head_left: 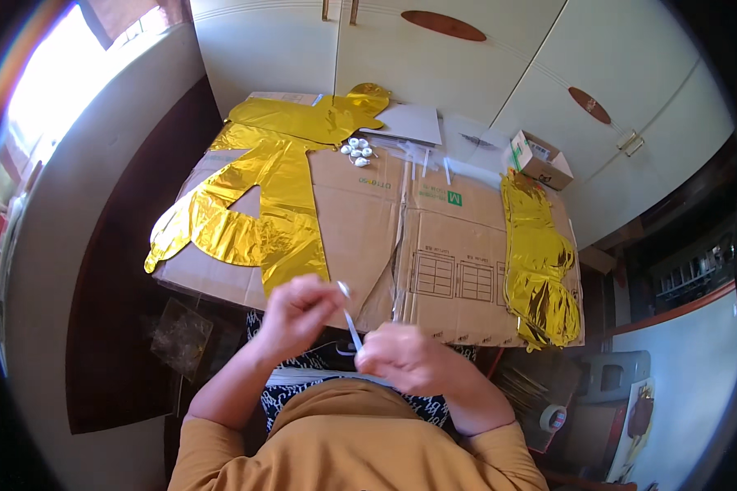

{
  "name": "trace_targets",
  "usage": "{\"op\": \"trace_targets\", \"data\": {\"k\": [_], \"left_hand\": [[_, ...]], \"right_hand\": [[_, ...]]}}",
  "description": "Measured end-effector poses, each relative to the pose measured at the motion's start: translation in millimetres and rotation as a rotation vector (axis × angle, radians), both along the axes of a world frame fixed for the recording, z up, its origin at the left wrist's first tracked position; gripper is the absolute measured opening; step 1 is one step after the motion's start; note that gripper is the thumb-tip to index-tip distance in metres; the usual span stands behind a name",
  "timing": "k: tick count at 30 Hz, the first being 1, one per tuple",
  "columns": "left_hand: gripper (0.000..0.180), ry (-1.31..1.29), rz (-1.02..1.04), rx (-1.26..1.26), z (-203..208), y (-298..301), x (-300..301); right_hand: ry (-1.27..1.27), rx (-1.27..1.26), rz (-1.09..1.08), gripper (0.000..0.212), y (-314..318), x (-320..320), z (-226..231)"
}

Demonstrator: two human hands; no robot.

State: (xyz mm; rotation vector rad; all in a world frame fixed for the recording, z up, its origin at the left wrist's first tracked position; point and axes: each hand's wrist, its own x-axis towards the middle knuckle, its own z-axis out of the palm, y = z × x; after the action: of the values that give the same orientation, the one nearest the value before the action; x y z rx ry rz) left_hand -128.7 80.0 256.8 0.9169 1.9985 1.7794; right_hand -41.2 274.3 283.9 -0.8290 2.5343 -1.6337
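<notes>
A narrow white ribbon [352,327] runs taut between my hands, just in front of the cardboard's near edge. The fingers of my left hand [295,315] are closed on its upper end, where a small round white ribbon roll [344,290] shows at the fingertips. My right hand [401,356] is closed round the ribbon's lower end. A large flat gold foil balloon [291,204] lies beyond my left hand. Several small white ribbon rolls [359,148] sit in a cluster farther back.
Flattened cardboard [360,209] covers the table. Another gold foil balloon [540,270] lies along its right edge. At the back are clear straws [447,170], white sheets [409,123] and an open carton [540,162]. A tape roll [553,419] is low at right.
</notes>
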Motion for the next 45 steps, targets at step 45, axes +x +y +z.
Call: {"op": "trace_targets", "data": {"k": [45], "left_hand": [[0.014, -0.564, -0.189, 0.297, -2, 21, 46]], "right_hand": [[-0.080, -0.038, -0.325, 0.011, 27, -21, -4]]}}
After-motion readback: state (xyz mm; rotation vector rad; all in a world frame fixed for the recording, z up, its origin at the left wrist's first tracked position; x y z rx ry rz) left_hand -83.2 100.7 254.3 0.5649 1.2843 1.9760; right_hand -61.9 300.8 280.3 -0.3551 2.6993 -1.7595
